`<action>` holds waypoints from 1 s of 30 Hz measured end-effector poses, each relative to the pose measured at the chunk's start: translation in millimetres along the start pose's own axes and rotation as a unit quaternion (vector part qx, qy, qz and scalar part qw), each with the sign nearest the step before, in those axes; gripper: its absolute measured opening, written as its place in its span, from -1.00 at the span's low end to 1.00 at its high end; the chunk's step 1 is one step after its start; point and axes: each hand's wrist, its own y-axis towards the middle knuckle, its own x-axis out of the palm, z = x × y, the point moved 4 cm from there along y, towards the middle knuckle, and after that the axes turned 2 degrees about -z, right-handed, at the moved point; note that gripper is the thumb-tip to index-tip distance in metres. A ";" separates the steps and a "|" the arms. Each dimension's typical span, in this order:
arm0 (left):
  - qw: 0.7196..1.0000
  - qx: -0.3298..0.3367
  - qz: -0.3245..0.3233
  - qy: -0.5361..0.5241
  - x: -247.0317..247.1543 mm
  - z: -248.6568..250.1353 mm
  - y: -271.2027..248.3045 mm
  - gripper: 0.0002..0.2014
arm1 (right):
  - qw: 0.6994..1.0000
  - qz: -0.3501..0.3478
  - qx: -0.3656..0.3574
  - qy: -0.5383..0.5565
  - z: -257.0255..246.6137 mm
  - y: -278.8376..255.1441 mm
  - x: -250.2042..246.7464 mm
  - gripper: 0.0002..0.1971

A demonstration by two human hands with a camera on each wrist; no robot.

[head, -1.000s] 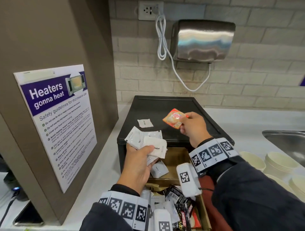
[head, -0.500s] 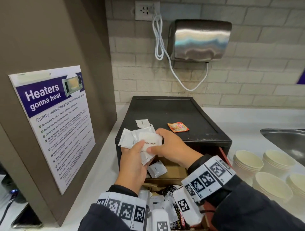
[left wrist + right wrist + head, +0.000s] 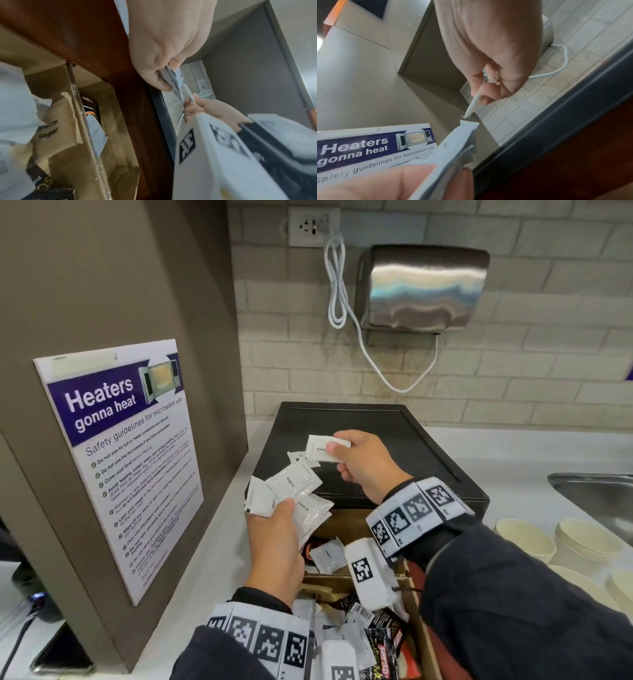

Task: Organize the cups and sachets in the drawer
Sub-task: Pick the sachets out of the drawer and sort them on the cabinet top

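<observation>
My left hand grips a fan of white sachets, some marked coffee and creamer, just above the open drawer. My right hand pinches a single white sachet over the black box's lid. A small white sachet lies on that lid beside it. In the right wrist view the pinched sachet shows edge-on between thumb and fingers, with the left hand's bundle below. The drawer holds a loose coffee sachet, a brown sugar sachet and dark packets.
Stacks of cream paper cups stand on the white counter to the right, near a steel sink. A brown cabinet wall with a microwave poster closes the left side. A hand dryer and its cable hang on the tiled wall behind.
My right hand left an orange sachet on the black lid, reached into the left hand's bundle, and now holds one white sachet lifted out over the lid. The orange sachet is hidden.
</observation>
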 end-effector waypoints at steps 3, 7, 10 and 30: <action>1.000 -0.002 0.003 -0.005 0.0 0.3 -0.4 -0.64 | 1.000 -0.002 0.019 -0.016 -1.3 11.0 10.8 -0.51; 1.000 -0.012 0.000 -0.001 -0.4 -0.7 2.2 -0.66 | 0.991 -0.067 -0.011 -0.118 -1.6 4.1 24.8 -0.68; 1.000 -0.020 -0.014 0.009 3.8 -2.1 1.7 -0.68 | 0.978 -0.102 -0.047 -0.178 1.6 -3.8 28.7 -0.83; 0.999 -0.047 0.017 0.018 -1.1 -2.2 -1.6 -0.59 | 0.956 -0.004 -0.010 -0.292 22.3 8.1 -41.5 -0.84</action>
